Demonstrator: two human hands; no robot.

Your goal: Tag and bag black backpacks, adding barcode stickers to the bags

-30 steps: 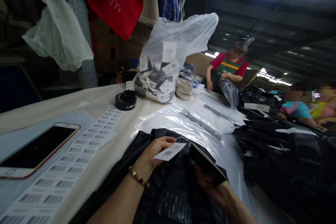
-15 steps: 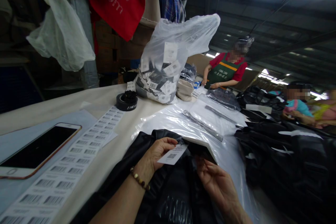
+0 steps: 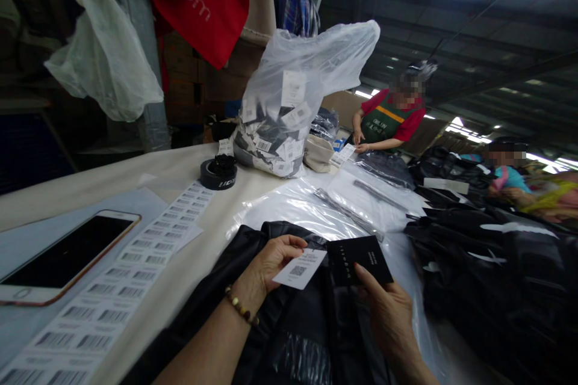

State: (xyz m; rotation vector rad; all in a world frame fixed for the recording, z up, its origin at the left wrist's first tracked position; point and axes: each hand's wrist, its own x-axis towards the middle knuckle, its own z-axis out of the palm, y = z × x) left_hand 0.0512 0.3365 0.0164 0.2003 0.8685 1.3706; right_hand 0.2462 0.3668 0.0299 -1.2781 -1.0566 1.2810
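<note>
Between the fingers and thumb of my left hand (image 3: 275,261) is a white hang tag (image 3: 301,269) printed with a square code. My right hand (image 3: 383,304) pinches a black hang tag (image 3: 360,257) with pale lettering, its thumb lying on the printed face. The two tags are side by side, close together. Below both hands lies a shiny black garment (image 3: 302,325), which looks like leather and runs past the lower edge of the view. Clear plastic bags (image 3: 275,210) lie flat just beyond the garment.
At left lie a phone (image 3: 67,255) and a barcode sticker sheet (image 3: 117,295), with a black tape roll (image 3: 218,173) behind. A translucent bag of tags (image 3: 275,120) stands at the back. Black garments (image 3: 492,264) are piled at right. A co-worker (image 3: 388,114) stands across the table.
My right hand has turned the black tag so its lettered face shows; before, its pale side was partly visible. The white tag has tilted slightly, still in my left hand.
</note>
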